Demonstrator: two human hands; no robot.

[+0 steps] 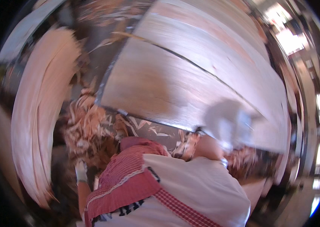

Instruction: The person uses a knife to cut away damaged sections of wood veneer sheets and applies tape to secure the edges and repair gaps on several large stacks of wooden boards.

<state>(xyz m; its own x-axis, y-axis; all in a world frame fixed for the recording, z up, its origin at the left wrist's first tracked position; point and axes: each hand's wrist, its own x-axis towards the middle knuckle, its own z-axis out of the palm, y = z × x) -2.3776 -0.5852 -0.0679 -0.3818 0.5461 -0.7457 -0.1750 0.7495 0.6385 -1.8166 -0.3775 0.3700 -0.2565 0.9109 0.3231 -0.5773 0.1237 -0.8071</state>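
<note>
My left hand (80, 171), in a white glove, hangs low beside a heap of wood shavings and veneer scraps (86, 128). Its fingers are too small and blurred to read. Near the close edge of a table topped with pale wood veneer sheets (137, 72), my right hand (226, 144) is a whitish smear past the bare forearm. What it touches or holds is not visible. A thin, narrow strip (184, 58) runs slantwise across the sheets, its light far-left end sticking out past their edge.
On the left stands a long bundle of pale veneer (41, 109) with a ragged top. More scraps (243, 160) lie below the table's near right edge, and others litter the floor (107, 19) at the far left. Bright windows (288, 39) line the right.
</note>
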